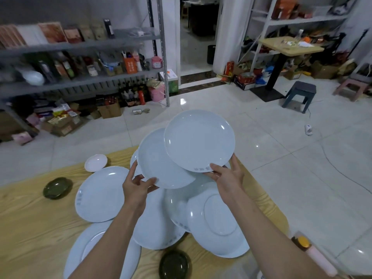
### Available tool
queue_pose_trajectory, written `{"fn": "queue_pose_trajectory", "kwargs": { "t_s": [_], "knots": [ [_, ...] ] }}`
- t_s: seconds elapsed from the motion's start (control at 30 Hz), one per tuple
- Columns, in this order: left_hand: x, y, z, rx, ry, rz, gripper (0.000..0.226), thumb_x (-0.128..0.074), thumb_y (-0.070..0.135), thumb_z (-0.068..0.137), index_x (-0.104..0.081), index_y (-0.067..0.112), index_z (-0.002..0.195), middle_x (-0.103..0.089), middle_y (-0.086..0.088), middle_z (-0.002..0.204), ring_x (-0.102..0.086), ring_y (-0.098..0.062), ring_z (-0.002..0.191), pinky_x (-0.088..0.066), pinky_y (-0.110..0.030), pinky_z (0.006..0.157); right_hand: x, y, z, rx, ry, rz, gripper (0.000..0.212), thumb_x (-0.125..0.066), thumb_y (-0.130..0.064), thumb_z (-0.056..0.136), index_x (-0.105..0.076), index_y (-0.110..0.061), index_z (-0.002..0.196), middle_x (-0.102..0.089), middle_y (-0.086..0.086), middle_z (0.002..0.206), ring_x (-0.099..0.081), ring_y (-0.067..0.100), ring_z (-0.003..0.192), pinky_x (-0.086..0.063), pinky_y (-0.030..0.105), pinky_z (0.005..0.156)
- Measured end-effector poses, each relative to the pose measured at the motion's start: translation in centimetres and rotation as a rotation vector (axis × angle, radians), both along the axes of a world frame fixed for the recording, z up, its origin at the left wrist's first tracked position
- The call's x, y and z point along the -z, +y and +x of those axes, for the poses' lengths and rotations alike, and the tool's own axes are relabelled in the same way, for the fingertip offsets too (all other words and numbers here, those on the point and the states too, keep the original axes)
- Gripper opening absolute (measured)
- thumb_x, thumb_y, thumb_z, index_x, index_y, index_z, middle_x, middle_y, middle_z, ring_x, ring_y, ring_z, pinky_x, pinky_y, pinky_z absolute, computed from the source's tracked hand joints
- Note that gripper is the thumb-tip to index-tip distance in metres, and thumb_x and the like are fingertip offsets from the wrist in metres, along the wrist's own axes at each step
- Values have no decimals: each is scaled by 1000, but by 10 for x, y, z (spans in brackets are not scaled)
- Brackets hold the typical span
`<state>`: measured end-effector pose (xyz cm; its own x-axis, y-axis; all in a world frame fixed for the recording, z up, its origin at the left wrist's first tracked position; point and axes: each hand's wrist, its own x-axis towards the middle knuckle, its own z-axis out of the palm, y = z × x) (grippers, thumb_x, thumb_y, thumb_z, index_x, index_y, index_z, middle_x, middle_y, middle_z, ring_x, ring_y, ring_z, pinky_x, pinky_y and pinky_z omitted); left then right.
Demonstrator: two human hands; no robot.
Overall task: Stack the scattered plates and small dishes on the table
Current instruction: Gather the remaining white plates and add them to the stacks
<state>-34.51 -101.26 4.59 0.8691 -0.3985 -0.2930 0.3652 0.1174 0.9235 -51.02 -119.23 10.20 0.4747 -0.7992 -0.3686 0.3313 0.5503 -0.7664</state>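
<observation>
While the left hand (136, 186) is holding one round pale blue plate (161, 164) above the yellow wooden table (30, 218), the right hand (223, 176) is gripping a second pale blue plate (199, 139), best lowered flat onto the first.

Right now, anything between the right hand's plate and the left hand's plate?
Nothing visible. The upper round white plate in the right hand overlaps the lower round white plate in the left hand.
</observation>
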Motion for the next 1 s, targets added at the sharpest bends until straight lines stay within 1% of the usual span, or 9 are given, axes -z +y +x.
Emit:
{"fn": "queue_pose_trajectory", "kwargs": {
  "t_s": [0.1,0.17,0.27,0.37,0.47,0.6,0.7,0.83,1.0],
  "knots": [
    [-13,30,-8,-51,-32,-10,94,-78,-14,70,-45,30,146,-60,-21,112,-65,-38,100,-61,-44,70,-16,21,-1,-48,-43,-12,87,-63,24,78,-43,-22,149,-70,13,117,-71,30,99,-61,41,73],
    [-22,51,-13,-92,-34,-10,93,-79,-11,71,-46,35,144,-61,-21,117,-65,-44,101,-61,-45,70,-25,37,0,-91,-70,-24,86,-62,24,79,-44,-24,148,-69,13,119,-71,28,97,-61,40,71],
    [-35,85,-19,-150,-59,-15,92,-78,-12,72,-46,36,143,-63,-18,114,-68,-39,96,-62,-42,70,-37,66,4,-163,-101,-52,84,-61,24,80,-47,-26,146,-71,10,115,-73,27,93,-60,46,77],
    [-42,122,-20,-218,-76,-50,92,-76,-16,71,-45,31,144,-62,-20,116,-68,-37,100,-62,-42,69,-45,98,10,-224,-99,-65,85,-61,22,81,-44,-27,148,-71,9,113,-73,28,92,-59,51,83],
    [-45,165,-18,-280,-92,-64,92,-75,-18,70,-46,30,144,-61,-21,111,-67,-40,101,-62,-42,69,-48,136,18,-290,-110,-73,83,-59,23,82,-45,-26,148,-70,12,116,-72,29,92,-59,50,82],
    [-52,234,-24,-366,-106,-84,91,-72,-18,73,-44,30,145,-60,-15,97,-67,-37,92,-62,-45,72,-49,199,30,-356,-99,-81,82,-60,23,81,-47,-25,146,-72,10,107,-73,25,83,-60,50,80],
    [-54,295,-28,-432,-101,-106,90,-70,-19,74,-44,28,145,-61,-19,104,-67,-36,93,-62,-41,67,-49,257,39,-407,-109,-83,82,-59,24,81,-46,-23,146,-70,14,111,-72,25,82,-60,50,80],
    [-57,390,-35,-506,-92,-115,91,-71,-18,73,-41,26,148,-62,-25,115,-68,-35,97,-62,-40,67,-51,345,46,-474,-114,-83,81,-59,24,79,-50,-24,143,-76,5,102,-73,25,86,-59,51,80],
    [-65,505,-49,-581,-85,-93,93,-73,-15,75,-38,28,149,-65,-15,119,-69,-29,100,-62,-43,72,-52,450,57,-547,-123,-36,82,-59,24,79,-49,-25,144,-69,13,120,-70,34,100,-61,44,73]
  ]
}}
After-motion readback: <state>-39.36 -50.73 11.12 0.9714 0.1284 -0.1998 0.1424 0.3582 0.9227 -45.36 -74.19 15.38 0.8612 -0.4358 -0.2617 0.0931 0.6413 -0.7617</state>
